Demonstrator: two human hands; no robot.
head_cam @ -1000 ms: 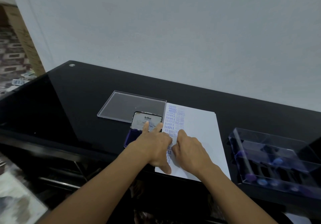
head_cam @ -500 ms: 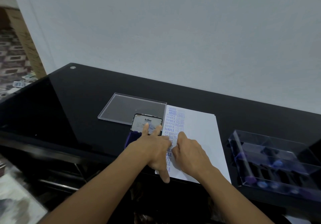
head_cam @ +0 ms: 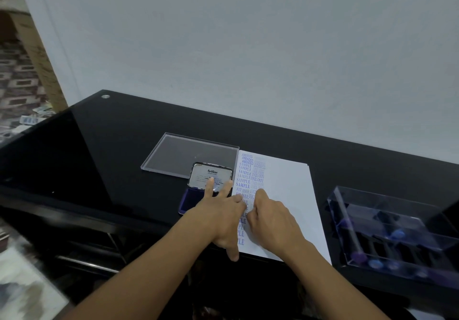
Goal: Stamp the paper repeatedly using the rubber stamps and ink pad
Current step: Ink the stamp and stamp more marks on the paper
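a person's left hand [head_cam: 221, 218] lies flat, fingers [head_cam: 210, 185] spread, across the ink pad [head_cam: 190, 199] and the left edge of the paper [head_cam: 285, 190] on the black worktop [head_cam: 124, 158]. the right hand [head_cam: 270, 223] curls down on the second column of prints [head_cam: 258, 178], any stamp hidden, so its grip cannot be told. best bet: press straight down, paper pinned, then lift cleanly to avoid smears.

White paper [head_cam: 285, 195] flat, blue words stamped down left side, open ink pad [head_cam: 192, 200] alongside, stamps [head_cam: 397, 234] in clear box [head_cam: 387, 203]
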